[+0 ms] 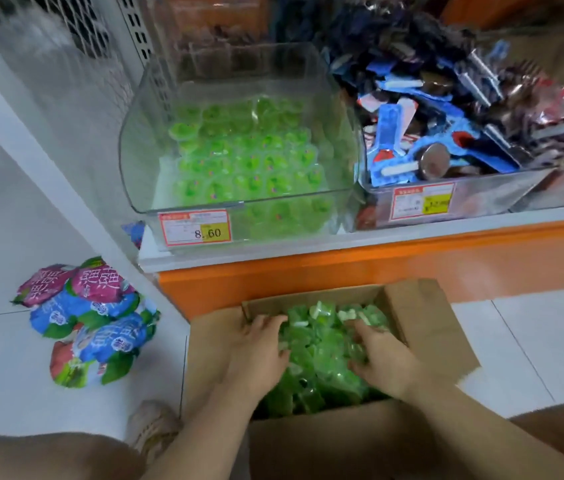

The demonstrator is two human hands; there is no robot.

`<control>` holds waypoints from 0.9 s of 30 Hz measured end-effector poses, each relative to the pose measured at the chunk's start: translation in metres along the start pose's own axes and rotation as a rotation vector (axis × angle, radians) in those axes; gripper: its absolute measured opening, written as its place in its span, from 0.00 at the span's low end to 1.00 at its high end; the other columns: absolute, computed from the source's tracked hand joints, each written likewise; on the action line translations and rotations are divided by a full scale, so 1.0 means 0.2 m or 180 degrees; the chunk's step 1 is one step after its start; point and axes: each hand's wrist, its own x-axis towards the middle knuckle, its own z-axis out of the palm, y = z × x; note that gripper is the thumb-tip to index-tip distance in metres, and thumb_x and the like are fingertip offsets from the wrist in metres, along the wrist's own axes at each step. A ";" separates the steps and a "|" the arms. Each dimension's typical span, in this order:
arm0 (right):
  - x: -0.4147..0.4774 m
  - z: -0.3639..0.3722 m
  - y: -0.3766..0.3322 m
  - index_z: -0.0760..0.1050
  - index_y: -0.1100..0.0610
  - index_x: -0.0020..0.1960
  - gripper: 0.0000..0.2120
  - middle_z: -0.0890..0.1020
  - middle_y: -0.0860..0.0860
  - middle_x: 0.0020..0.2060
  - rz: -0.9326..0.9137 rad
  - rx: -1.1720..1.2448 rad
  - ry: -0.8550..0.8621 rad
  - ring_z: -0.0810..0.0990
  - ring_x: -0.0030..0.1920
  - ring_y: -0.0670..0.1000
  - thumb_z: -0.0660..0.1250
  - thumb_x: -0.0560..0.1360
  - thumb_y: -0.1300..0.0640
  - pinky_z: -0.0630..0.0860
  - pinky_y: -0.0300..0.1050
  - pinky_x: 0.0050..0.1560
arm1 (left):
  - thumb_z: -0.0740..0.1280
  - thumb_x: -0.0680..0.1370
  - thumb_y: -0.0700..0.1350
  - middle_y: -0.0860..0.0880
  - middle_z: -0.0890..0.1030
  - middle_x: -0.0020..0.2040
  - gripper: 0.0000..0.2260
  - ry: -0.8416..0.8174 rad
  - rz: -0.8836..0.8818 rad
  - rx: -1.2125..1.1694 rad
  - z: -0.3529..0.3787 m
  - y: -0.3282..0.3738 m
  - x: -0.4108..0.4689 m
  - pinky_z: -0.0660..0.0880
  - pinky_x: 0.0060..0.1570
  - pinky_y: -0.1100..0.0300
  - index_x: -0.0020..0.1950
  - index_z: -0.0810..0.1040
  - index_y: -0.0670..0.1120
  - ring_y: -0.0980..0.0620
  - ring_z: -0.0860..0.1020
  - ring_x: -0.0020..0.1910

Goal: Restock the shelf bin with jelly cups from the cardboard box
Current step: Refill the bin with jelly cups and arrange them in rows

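Note:
An open cardboard box (422, 317) sits on the floor in front of me, filled with green jelly cups (322, 344). My left hand (259, 344) and my right hand (380, 355) are both inside it, fingers curled into the pile from either side. The fingertips are buried among the cups, so what they hold is hidden. Above, on the shelf, a clear plastic bin (135, 161) holds a low layer of green jelly cups (246, 157) and carries a price tag (194, 227) reading 8.60.
A second clear bin (529, 188) with blue and dark wrapped snacks stands to the right on the orange-fronted shelf (377, 268). Several colourful snack bags (90, 320) lie on the white tiled floor at left. A white shelf upright (31, 133) runs diagonally. My knees frame the bottom corners.

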 end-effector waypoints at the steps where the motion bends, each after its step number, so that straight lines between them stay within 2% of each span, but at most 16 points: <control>1: 0.01 0.04 0.02 0.56 0.52 0.73 0.34 0.78 0.54 0.57 0.0096 -0.0018 -0.0174 0.78 0.56 0.54 0.68 0.73 0.52 0.76 0.49 0.56 | 0.64 0.78 0.50 0.50 0.63 0.72 0.25 -0.0108 -0.0102 0.0092 0.03 -0.02 0.01 0.63 0.68 0.56 0.74 0.61 0.53 0.49 0.65 0.69; 4: 0.06 0.13 0.07 0.51 0.49 0.76 0.39 0.73 0.55 0.64 0.0188 -0.0141 -0.0500 0.73 0.62 0.56 0.69 0.72 0.50 0.73 0.48 0.61 | 0.66 0.78 0.49 0.48 0.54 0.75 0.30 -0.0414 -0.0333 0.0101 0.12 -0.03 0.08 0.59 0.70 0.55 0.76 0.55 0.53 0.47 0.56 0.73; 7: 0.12 0.16 0.04 0.49 0.48 0.76 0.40 0.60 0.56 0.71 0.0063 -0.0386 -0.0570 0.59 0.72 0.58 0.69 0.72 0.48 0.65 0.51 0.68 | 0.69 0.75 0.51 0.49 0.41 0.75 0.35 -0.0463 -0.0528 0.0221 0.19 -0.01 0.14 0.58 0.71 0.50 0.76 0.52 0.54 0.41 0.45 0.75; 9: 0.17 0.17 0.02 0.48 0.48 0.76 0.41 0.54 0.55 0.74 0.0030 -0.0564 -0.0587 0.52 0.74 0.58 0.69 0.72 0.45 0.62 0.53 0.70 | 0.70 0.74 0.52 0.49 0.39 0.74 0.37 -0.0340 -0.0649 0.0231 0.22 -0.01 0.15 0.57 0.71 0.49 0.76 0.51 0.55 0.40 0.41 0.74; 11: 0.19 0.22 0.02 0.45 0.47 0.77 0.44 0.52 0.55 0.75 0.0028 -0.0787 -0.0619 0.49 0.75 0.59 0.68 0.71 0.41 0.61 0.54 0.71 | 0.71 0.74 0.52 0.49 0.38 0.74 0.38 -0.0277 -0.0702 0.0166 0.24 -0.01 0.15 0.58 0.71 0.49 0.77 0.51 0.55 0.40 0.43 0.75; 15: 0.20 0.30 0.05 0.41 0.43 0.76 0.49 0.51 0.53 0.75 0.0067 -0.0771 -0.0562 0.45 0.75 0.60 0.71 0.68 0.40 0.64 0.56 0.69 | 0.72 0.74 0.48 0.50 0.39 0.75 0.37 -0.0096 -0.0835 -0.0558 0.24 -0.04 0.16 0.64 0.67 0.58 0.76 0.53 0.55 0.47 0.62 0.72; 19: 0.23 0.27 0.04 0.45 0.45 0.76 0.47 0.52 0.54 0.74 0.0038 -0.0633 -0.0652 0.47 0.73 0.61 0.71 0.68 0.41 0.61 0.56 0.71 | 0.73 0.72 0.50 0.49 0.46 0.75 0.36 -0.0395 -0.0485 -0.0427 0.26 -0.06 0.18 0.66 0.67 0.55 0.75 0.57 0.58 0.47 0.64 0.70; 21: 0.24 0.26 0.04 0.48 0.45 0.76 0.45 0.54 0.54 0.72 0.0036 -0.0576 -0.0639 0.50 0.72 0.60 0.71 0.68 0.40 0.62 0.55 0.70 | 0.73 0.72 0.51 0.50 0.44 0.75 0.36 -0.0634 -0.0354 -0.0108 0.27 -0.07 0.18 0.64 0.69 0.50 0.74 0.56 0.60 0.43 0.58 0.73; 24: 0.24 0.25 0.02 0.51 0.45 0.75 0.45 0.56 0.53 0.70 0.0097 -0.0375 -0.0640 0.50 0.71 0.59 0.71 0.66 0.39 0.62 0.56 0.70 | 0.72 0.72 0.53 0.49 0.37 0.75 0.40 -0.0965 -0.0321 0.0297 0.27 -0.09 0.20 0.57 0.71 0.44 0.75 0.50 0.63 0.39 0.41 0.75; 27: 0.25 0.26 -0.01 0.50 0.44 0.76 0.46 0.54 0.53 0.71 0.0265 -0.0194 -0.0683 0.49 0.72 0.59 0.71 0.66 0.37 0.59 0.57 0.71 | 0.74 0.70 0.53 0.47 0.37 0.75 0.45 -0.1232 -0.0339 0.0493 0.27 -0.09 0.22 0.58 0.71 0.41 0.75 0.45 0.64 0.37 0.36 0.74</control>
